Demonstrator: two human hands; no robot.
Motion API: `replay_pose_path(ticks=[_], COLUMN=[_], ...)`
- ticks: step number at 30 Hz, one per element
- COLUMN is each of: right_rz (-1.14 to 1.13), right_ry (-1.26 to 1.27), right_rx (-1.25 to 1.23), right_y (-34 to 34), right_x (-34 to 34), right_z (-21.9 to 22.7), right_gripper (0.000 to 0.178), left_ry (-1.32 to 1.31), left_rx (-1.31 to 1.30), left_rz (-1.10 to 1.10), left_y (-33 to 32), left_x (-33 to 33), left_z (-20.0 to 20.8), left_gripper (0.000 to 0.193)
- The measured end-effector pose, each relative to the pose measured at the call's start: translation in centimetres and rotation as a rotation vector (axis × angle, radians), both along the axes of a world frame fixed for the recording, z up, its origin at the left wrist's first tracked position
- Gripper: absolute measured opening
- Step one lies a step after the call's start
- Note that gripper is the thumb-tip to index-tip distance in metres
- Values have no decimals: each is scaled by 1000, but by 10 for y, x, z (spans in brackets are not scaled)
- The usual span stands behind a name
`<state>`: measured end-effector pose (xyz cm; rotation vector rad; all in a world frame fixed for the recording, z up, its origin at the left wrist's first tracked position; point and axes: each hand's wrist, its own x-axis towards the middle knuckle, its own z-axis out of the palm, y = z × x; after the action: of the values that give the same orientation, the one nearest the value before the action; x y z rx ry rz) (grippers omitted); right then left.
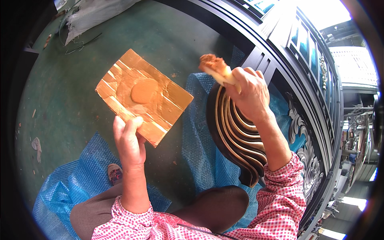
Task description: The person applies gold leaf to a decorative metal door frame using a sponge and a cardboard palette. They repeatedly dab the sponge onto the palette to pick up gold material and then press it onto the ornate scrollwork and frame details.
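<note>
My left hand point(130, 140) pinches the near edge of a gold-coated cardboard piece point(168, 100), thumb on top. A round patch of thick gold paint point(144, 90) lies at the middle of the cardboard. My right hand point(250, 92) is closed round a pale sponge point(218, 70) whose outer end is stained orange-brown. The sponge is held up to the right of the cardboard, apart from it. Below my right hand stands a black carved ornament point(234, 132) with curved ridges edged in gold; my hand and forearm hide part of it.
Blue bubble wrap point(196, 148) lies beneath the ornament, and more bubble wrap point(68, 184) at lower left. A large dark panelled frame point(264, 60) runs along the right, with silver-grey carved scrolls point(308, 164). A whitish sack point(96, 16) lies on the green floor point(68, 100) at far left.
</note>
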<state>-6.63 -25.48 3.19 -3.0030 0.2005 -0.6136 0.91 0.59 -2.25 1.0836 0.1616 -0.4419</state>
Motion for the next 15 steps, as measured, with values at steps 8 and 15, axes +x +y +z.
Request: replay_pose_path(ticks=[8,15], right_rz=[145,-414], right_ry=[-87,-248], right_rx=[98,450], right_y=[11,-43], right_x=[-24,-24], right_z=[-1,6], right_gripper=[21,25], left_ry=[-20,-12], left_rx=[-5,-23], left_rz=[9,-11], left_y=[2,4], left_x=[2,1], left_z=[2,-1], left_gripper=[33,35])
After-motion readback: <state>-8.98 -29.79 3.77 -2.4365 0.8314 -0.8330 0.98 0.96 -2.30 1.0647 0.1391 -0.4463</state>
